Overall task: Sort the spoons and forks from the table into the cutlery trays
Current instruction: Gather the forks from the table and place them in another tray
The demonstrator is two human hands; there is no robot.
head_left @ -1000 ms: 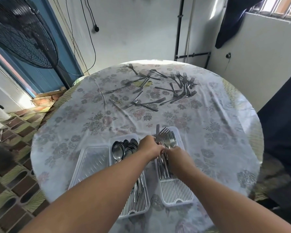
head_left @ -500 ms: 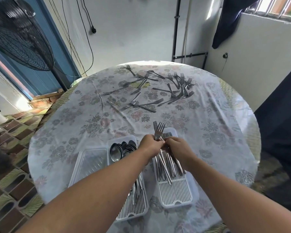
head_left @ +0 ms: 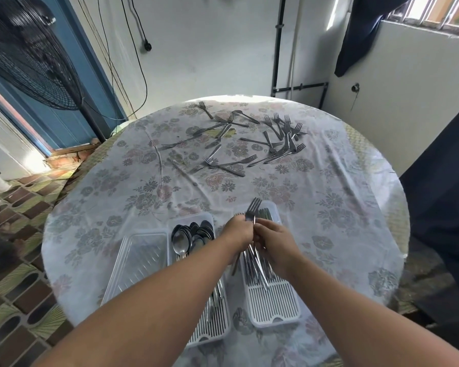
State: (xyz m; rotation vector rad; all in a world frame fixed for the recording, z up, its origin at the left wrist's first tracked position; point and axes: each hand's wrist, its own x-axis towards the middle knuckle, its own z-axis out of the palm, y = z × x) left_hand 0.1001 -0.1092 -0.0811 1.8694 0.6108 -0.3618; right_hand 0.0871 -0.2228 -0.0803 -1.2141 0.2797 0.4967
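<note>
Three white slatted cutlery trays stand side by side at the near edge of the round table. The right tray [head_left: 273, 303] holds forks, the middle tray [head_left: 210, 329] holds spoons [head_left: 182, 241], and the left tray [head_left: 135, 263] has nothing in it. My left hand [head_left: 237, 234] and my right hand [head_left: 274, 243] meet over the right tray and together grip a bunch of forks [head_left: 252, 207], tines pointing away from me and handles fanned down into the tray. Several loose forks [head_left: 249, 144] lie scattered across the far half of the table.
The table wears a pale flowered cloth [head_left: 329, 197]. A standing fan [head_left: 29, 62] is at the far left by a blue door, cables hang on the back wall, and dark cloth [head_left: 448, 194] hangs close to the table's right edge.
Both hands have lifted the fork bunch slightly and drawn its tines together over the right tray; the handles have fanned out beneath my right hand. The view has shifted a little.
</note>
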